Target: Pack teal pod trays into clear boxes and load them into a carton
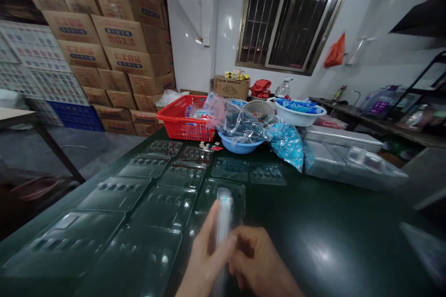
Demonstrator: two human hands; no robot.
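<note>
My left hand (205, 257) is closed round a stack of clear plastic trays (225, 216), held on edge above the table. Against the near right side of the stack, my right hand (258, 255) has its fingers curled and pinched at the trays' edges; motion blurs the fingertips. Clear trays with moulded hollows lie flat in rows to the left, among them a near one (139, 260) and a farther one (113, 192). Just beyond my hands, another flat tray (209, 190) is partly covered by the stack.
On the dark green table (313, 236), a red basket (186, 125), a blue bowl (240, 145) with a plastic bag, and a bag of blue packets (286, 141) stand at the back. Wrapped clear trays (348, 158) are stacked at the right. Cardboard boxes (121, 37) rise behind on the left.
</note>
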